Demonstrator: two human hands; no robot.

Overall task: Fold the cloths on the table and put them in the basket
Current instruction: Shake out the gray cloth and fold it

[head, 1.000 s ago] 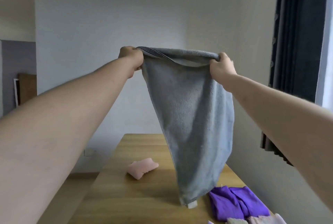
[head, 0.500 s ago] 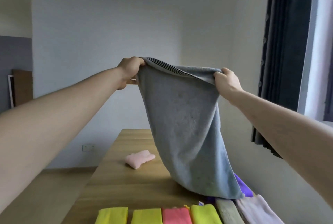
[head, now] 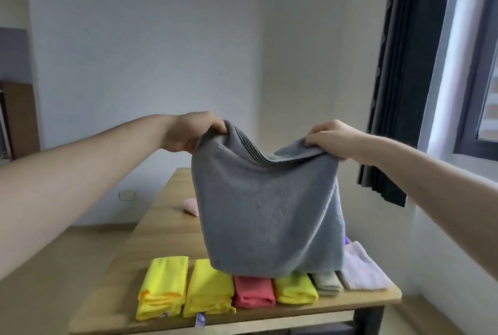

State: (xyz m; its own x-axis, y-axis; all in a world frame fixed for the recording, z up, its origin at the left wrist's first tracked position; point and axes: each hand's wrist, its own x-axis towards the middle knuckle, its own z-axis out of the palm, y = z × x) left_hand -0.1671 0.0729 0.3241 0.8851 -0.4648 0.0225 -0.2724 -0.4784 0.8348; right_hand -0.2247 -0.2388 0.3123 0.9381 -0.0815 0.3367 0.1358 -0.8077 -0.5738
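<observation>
A grey towel (head: 266, 216) hangs doubled over the wooden table (head: 161, 237). My left hand (head: 191, 131) grips its top left corner and my right hand (head: 331, 136) grips its top right corner, both held out in front of me. The towel's lower fold sags down onto the row of folded cloths near the table's front edge. No basket is in view.
Along the front edge lie folded cloths: two yellow stacks (head: 164, 286), a red one (head: 253, 291), another yellow (head: 295, 290), a green one (head: 326, 283) and a pale pink one (head: 361, 270). A pink cloth (head: 192, 206) lies farther back. A dark curtain (head: 409, 70) hangs at right.
Both hands have come down with the grey towel, and its lower end now rests on the folded cloths. My view has tilted down, showing the front row of cloths.
</observation>
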